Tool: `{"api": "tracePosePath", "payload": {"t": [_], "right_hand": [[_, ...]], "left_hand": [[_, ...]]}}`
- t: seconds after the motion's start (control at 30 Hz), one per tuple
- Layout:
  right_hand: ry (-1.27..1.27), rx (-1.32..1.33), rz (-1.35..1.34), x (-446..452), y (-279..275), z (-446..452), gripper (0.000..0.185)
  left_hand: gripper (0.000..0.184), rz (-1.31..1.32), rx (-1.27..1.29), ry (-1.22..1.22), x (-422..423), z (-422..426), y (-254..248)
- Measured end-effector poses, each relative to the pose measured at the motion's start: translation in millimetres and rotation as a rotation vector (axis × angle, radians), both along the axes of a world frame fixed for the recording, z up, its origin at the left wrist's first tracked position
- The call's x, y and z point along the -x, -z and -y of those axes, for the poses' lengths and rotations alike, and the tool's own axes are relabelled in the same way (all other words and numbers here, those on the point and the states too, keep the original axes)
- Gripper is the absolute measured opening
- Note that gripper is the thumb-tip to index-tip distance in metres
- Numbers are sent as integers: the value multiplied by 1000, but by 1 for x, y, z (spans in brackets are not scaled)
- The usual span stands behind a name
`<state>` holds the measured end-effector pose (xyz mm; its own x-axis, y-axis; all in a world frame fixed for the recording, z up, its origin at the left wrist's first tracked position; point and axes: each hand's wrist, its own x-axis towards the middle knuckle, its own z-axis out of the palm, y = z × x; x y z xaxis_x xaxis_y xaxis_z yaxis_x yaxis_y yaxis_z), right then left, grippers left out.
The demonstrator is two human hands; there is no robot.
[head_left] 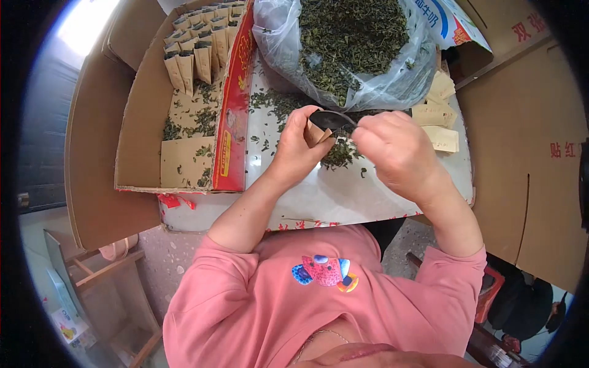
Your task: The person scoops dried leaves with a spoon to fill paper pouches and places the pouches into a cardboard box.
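Observation:
Between thumb and fingers, my left hand (296,149) holds a small brown paper bag (316,134) upright near the table's middle. My right hand (399,153) is closed on the handle of a black spoon (331,119), whose bowl lies over the mouth of the bag. Whether the spoon bowl carries leaves is too dark to tell. Just beyond both hands sits a clear plastic bag (386,92) full of dried green leaves (350,43). A small heap of leaves (339,154) lies on the white table below the paper bag.
At the left, an open cardboard box (138,132) with a red side holds rows of filled paper bags (202,58) and scattered leaves. Flat paper bags (440,138) lie at the table's right. Large cardboard pieces (521,122) stand at the right.

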<state>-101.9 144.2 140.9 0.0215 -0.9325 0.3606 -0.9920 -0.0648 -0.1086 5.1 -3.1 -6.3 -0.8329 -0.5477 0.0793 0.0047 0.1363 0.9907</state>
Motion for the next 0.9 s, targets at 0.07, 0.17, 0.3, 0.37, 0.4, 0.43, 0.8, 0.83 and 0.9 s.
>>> {"api": "tracePosePath", "payload": {"t": [0.07, 0.17, 0.3, 0.37, 0.4, 0.43, 0.8, 0.83, 0.9], "right_hand": [[20, 145, 45, 4, 2, -8, 18], [127, 346, 222, 7, 14, -26, 16], [370, 266, 388, 3, 34, -49, 8], [358, 252, 417, -3, 40, -51, 7], [346, 236, 444, -6, 42, -51, 6], [350, 241, 445, -8, 42, -50, 6], [263, 431, 419, -16, 34, -45, 18], [241, 442, 424, -17, 39, -45, 18], [333, 501, 559, -15, 53, -54, 16]], "left_hand": [[61, -7, -117, 7, -2, -2, -5], [63, -94, -97, 2, 0, 1, -4], [63, -156, -47, 23, 1, -1, 1], [63, -61, 89, -7, 2, -3, -2], [63, -60, 92, -3, 2, -4, -1], [63, -95, 215, -15, 2, -4, -1], [59, -73, 292, -37, -1, -12, -13], [61, -89, 307, -25, -1, -11, -11], [61, -111, 208, 10, -2, -11, -6]]}}
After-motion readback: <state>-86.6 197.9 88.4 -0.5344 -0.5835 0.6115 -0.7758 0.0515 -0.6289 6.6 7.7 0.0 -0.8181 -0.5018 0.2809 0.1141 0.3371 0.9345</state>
